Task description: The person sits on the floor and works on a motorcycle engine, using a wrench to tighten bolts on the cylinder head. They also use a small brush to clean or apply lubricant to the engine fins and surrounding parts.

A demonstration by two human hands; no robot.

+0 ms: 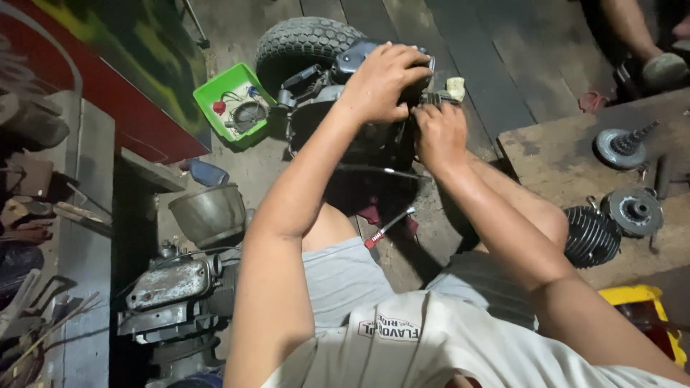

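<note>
The left hand (384, 82) lies on top of the small engine (352, 122), with its fingers curled over the dark upper part and holding it tight. The right hand (440, 133) is closed around a little part on the engine's side, near a pale plug piece (456, 88). What it pinches is too small to make out.

The engine sits on the dark wooden floor (496, 65) between the person's knees, just in front of a knobby tire (302, 43). To do this bit well, the top hand should press down so the engine cannot wobble, and the other hand should turn slowly and straight, so the small part does not slip.

A red-handled tool (384, 231) lies on the floor below the engine. A green tray (215, 90) with loose bits sits to the left. A finned cylinder (591, 237) and round gear parts (632, 212) rest on the wooden surface (546, 154) to the right.
</note>
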